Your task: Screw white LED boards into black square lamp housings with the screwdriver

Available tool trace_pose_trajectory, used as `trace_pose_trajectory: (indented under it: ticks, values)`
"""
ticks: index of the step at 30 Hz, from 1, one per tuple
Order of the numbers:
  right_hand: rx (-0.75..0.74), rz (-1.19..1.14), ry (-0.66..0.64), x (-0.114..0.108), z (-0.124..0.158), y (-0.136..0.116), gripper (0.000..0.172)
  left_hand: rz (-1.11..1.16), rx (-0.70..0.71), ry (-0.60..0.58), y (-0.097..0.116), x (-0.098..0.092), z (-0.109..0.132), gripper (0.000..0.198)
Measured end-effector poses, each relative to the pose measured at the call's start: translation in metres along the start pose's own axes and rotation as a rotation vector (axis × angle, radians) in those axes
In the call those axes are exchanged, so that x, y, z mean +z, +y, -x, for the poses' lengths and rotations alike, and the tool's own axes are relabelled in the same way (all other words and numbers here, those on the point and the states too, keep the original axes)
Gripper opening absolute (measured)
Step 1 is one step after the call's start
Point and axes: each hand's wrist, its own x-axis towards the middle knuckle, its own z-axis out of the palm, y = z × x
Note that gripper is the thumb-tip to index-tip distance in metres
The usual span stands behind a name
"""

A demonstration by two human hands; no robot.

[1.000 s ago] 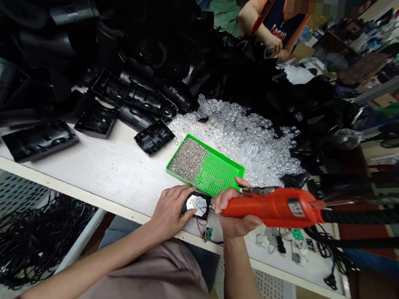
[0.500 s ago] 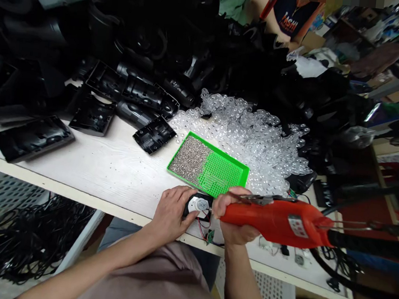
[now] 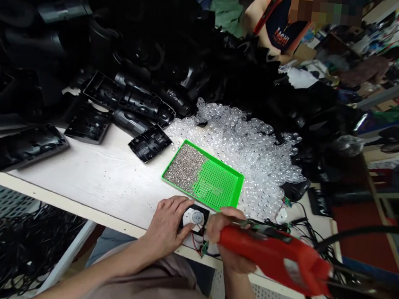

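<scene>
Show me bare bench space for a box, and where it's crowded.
Bare white bench runs along the front edge, between the black plastic housings and the green tray. Crowded: right of the tray, with clear plastic pieces and wires by the right hand.

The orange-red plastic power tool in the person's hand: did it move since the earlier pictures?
Yes. The orange-red plastic power tool sits lower in the view now, measured against the bright green plastic tray, and its rear end tilts downward.
</scene>
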Motion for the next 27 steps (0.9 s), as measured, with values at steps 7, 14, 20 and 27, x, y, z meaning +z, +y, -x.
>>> trace_pose_trajectory:
  ticks: [7, 14, 20, 27]
  values:
    - [-0.274, 0.043, 0.161, -0.034, -0.058, -0.005, 0.069, -0.034, 0.027, 0.009, -0.001, 0.006, -0.003, 0.048]
    - [-0.196, 0.071, 0.172, -0.048, -0.075, 0.029, 0.074, 0.045, 0.059, 0.048, -0.004, 0.002, -0.005, 0.043]
    - [-0.168, 0.051, 0.134, -0.046, -0.076, 0.033, 0.067, 0.059, 0.031, 0.048, -0.003, 0.002, -0.005, 0.042]
    - [-0.154, 0.084, 0.12, -0.041, -0.076, 0.029, 0.07, 0.064, 0.024, 0.048, -0.002, 0.003, -0.006, 0.042]
